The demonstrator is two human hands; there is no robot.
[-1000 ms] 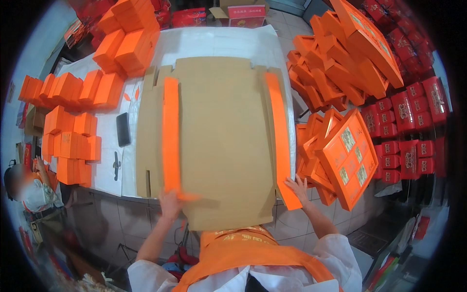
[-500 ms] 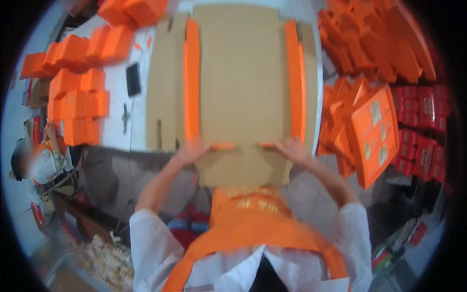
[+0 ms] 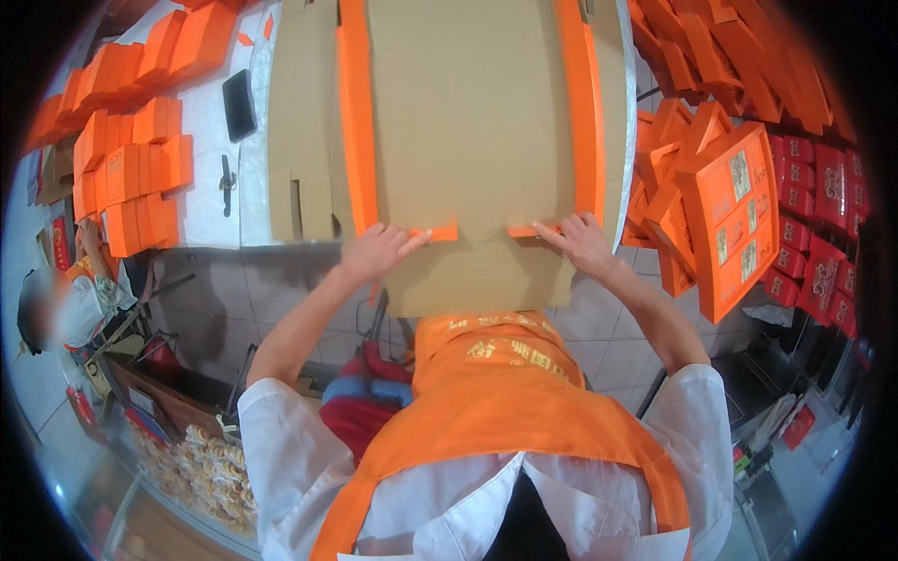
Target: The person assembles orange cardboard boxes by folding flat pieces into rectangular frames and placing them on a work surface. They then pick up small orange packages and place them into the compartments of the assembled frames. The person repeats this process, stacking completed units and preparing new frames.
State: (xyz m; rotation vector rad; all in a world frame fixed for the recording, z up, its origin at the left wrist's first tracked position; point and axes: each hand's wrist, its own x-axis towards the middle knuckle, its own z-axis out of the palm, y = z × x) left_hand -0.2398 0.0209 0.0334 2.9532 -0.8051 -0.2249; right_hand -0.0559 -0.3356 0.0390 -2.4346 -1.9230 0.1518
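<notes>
Your 2 bare hands lean over a large brown cardboard sheet on a white-covered table; the sheet's near end overhangs the table's near edge. A left orange strip and a right orange strip run lengthwise on it, ending in a left tab and a right tab, turned inward and apart.

Your left hand is loosely curled at the left corner, a digit along the left tab; your right hand mirrors it. Whether either pinches or merely presses, the view cannot tell.

For a neat result, press both tabs evenly, level with each other, smoothing each corner outward to inward so no crease lifts; as the overhang looks unsupported, go gently there.
</notes>
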